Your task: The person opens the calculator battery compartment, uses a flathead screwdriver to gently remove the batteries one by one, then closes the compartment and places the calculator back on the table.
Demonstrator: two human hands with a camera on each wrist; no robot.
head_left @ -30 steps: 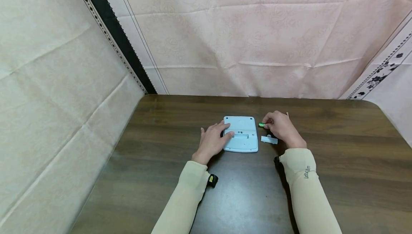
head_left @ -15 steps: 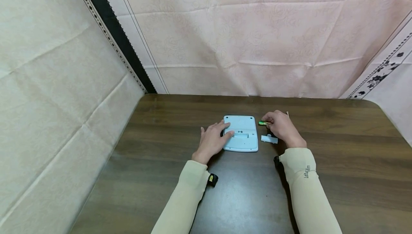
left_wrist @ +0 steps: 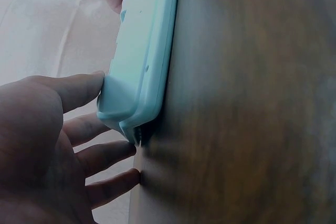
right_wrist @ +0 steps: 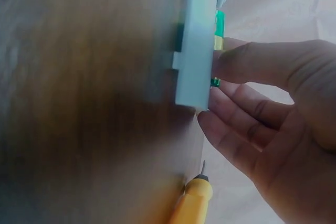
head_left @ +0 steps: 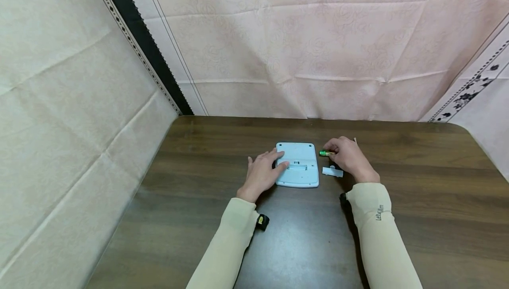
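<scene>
A light-blue flat device (head_left: 302, 178), shaped like a calculator, lies back up with its battery slot uncovered. My left hand (head_left: 260, 175) rests at its left edge, thumb and index finger on top and the other fingers spread beside it. My right hand (head_left: 347, 157) pinches a green battery (head_left: 324, 153) between thumb and fingers, just right of the device. The light-blue battery cover (head_left: 332, 172) lies below that hand. In the right wrist view the cover (right_wrist: 197, 40) partly hides the battery (right_wrist: 219, 22).
A yellow-handled screwdriver (right_wrist: 191, 203) lies beyond the right hand in the right wrist view. Everything stands on a brown wooden table (head_left: 199, 183). Pale patterned cloth (head_left: 338, 50) hangs behind its back edge.
The right hand has shifted the battery slightly, and more of its length shows past the fingertips. The left hand, device and cover keep their places.
</scene>
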